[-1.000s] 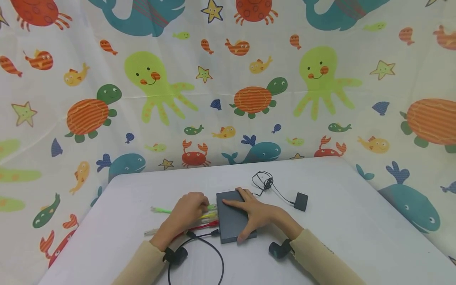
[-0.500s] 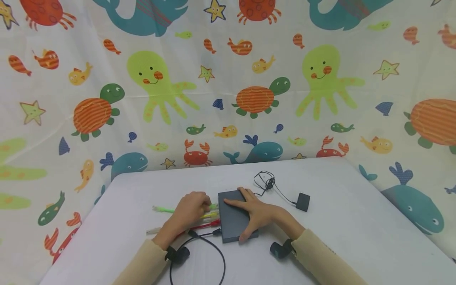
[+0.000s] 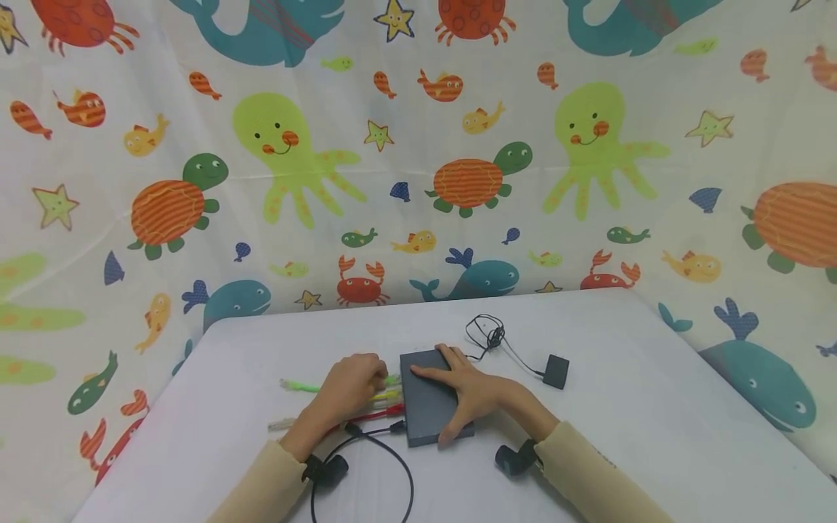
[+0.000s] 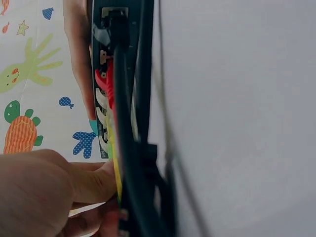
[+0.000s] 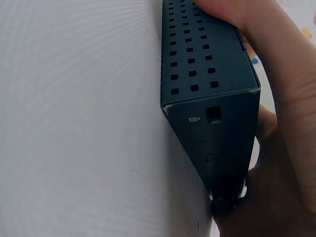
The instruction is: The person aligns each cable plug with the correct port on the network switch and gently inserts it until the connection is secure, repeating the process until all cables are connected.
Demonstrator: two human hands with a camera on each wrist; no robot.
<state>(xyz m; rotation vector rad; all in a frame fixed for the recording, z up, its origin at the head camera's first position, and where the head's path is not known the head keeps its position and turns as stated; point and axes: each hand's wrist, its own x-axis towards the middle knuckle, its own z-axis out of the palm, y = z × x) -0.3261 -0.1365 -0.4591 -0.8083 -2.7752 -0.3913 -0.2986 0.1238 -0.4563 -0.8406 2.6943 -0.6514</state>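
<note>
A flat dark network switch [image 3: 428,407] lies on the white table, its row of ports facing left. My right hand [image 3: 474,392] spans it, thumb at the near edge and fingers towards the far edge. The right thumb [image 5: 281,54] shows on the vented side in the right wrist view. My left hand [image 3: 349,381] pinches the green Ethernet cable [image 3: 298,386] close to the ports; part of the grip is hidden. Yellow [image 3: 386,396] and red [image 3: 386,412] Ethernet cables run to the ports, and a white one lies among them. Nearest me, a black cable's plug [image 3: 397,427] sits at the switch.
The black cable [image 3: 408,472] loops towards the table's front edge. Behind the switch's right side lies a bundled thin power cord [image 3: 493,336], leading to a black power adapter [image 3: 555,371]. A sea-animal print curtain [image 3: 418,152] hangs behind the table.
The head view has shifted slightly. Both hands keep their places at the switch, and the cables lie as before.
</note>
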